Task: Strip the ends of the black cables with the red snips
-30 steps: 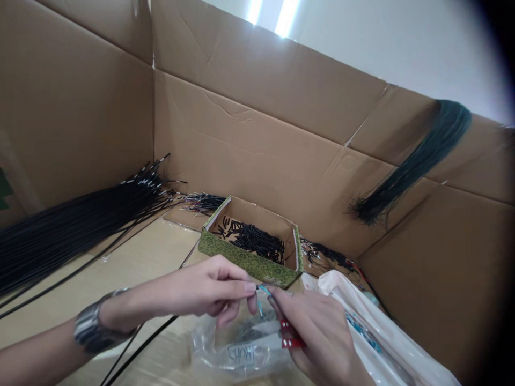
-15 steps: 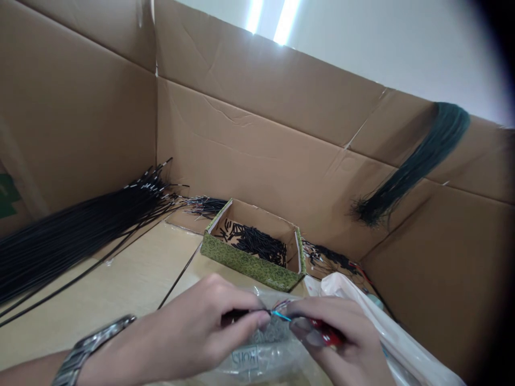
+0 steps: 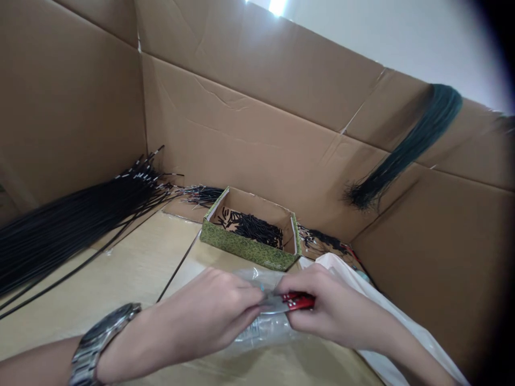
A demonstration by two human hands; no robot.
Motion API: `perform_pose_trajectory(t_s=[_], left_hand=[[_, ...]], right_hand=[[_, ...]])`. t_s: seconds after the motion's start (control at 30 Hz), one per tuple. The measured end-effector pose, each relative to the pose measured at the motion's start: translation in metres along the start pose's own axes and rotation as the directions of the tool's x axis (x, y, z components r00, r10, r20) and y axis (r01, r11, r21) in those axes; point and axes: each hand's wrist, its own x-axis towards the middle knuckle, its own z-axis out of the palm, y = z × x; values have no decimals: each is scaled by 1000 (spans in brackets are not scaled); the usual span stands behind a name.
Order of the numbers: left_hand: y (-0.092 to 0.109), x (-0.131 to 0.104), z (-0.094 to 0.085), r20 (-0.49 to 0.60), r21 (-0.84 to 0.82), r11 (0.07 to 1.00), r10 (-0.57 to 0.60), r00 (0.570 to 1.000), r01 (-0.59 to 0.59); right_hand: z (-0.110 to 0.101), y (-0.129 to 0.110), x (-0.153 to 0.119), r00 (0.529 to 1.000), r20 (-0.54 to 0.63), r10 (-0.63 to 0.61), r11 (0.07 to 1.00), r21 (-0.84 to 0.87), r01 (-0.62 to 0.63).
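My left hand [image 3: 219, 305], with a metal watch [image 3: 107, 332] on its wrist, is closed on the end of a thin black cable, most of it hidden by the fingers. A speck of light-blue wire [image 3: 262, 288] shows at the fingertips. In my right hand [image 3: 317, 305] is a pair of red-handled wire strippers [image 3: 300, 301]. Their flat grey jaws reach the left fingertips, where the wire is; whether they bite on it is hidden. Under both hands lies a clear plastic bag [image 3: 277, 327].
Behind the hands stands a green patterned box [image 3: 241, 252] holding short black tubes [image 3: 257, 228]. Long black cables [image 3: 80, 214] lie at left. Dark green strands [image 3: 414, 139] hang over the cardboard wall [image 3: 249, 128]. A white plastic bag [image 3: 341, 273] is at right.
The red-handled wire strippers have swung out of my right palm, their jaws now at the left fingertips. The light-blue wire, earlier pinched between both hands, is mostly covered. The view has shifted slightly.
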Motion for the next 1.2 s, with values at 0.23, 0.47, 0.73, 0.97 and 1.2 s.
perform_pose_trajectory(t_s=[0.23, 0.47, 0.73, 0.97, 1.2], left_hand=[[-16, 15, -11, 270, -490, 854, -38, 962, 172], [-39, 22, 3, 524, -826, 298, 94, 847, 478], [-31, 20, 4, 459, -830, 373, 33, 888, 415], [-22, 19, -3, 483, -760, 505, 17, 876, 409], [-16, 18, -8, 533, -693, 561, -25, 845, 454]], right_hand=[[16, 6, -1, 958, -30, -286, 922, -282, 266], [30, 13, -5, 714, -101, -693, 579, -669, 467], [20, 5, -19, 856, -203, -475, 803, -498, 328], [2, -9, -46, 969, -204, -141, 950, -302, 75], [15, -6, -53, 975, -177, -135, 920, -388, 57]])
